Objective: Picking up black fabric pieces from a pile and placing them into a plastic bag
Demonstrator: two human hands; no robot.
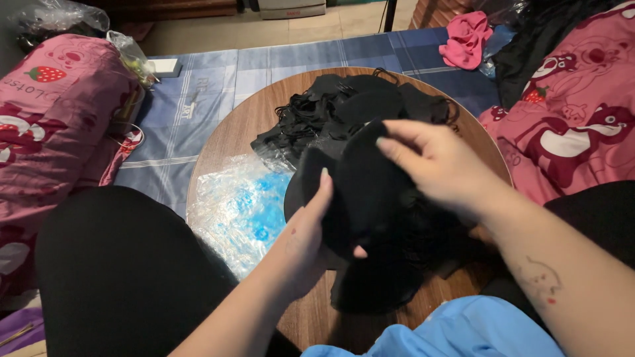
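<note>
- The left hand (pixel 311 231) cups a black fabric piece (pixel 370 198) from below, fingers closed on its edge.
- The right hand (pixel 440 165) pinches its top.
- It hangs above the round wooden table (pixel 231 135), near a black pile (pixel 344 106) and clear plastic bag (pixel 235 205).

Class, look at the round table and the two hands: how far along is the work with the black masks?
Looks done: a heap of black masks lies at the far side of the round wooden table. In hand: the left hand and right hand hold a black mask over a loose dark stack. Left: that near stack, and the clear plastic bags beside it, apparently unused.
</note>
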